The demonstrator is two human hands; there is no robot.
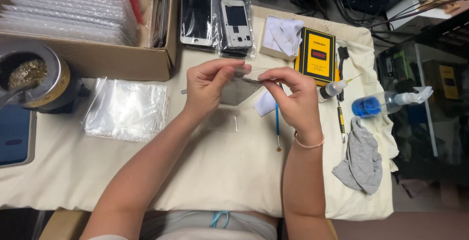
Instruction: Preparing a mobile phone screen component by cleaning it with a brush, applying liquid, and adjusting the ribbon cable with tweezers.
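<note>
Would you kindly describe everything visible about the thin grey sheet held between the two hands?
The thin grey translucent sheet looks like flexible plastic film, flat with a pointed lower corner. It is held up above the cream cloth-covered table, tilted. The left hand pinches its upper left edge and the right hand its upper right edge. Its top strip looks paler; finer detail is unclear.

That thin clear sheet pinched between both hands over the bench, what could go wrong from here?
The thin clear sheet is held only at its top edge by the left hand and right hand, so it may crease or pick up fingerprints. If it drops, it could land on the blue-handled tool lying just below. The spray bottle with blue liquid lies on its side near the table edge and might roll.
</note>
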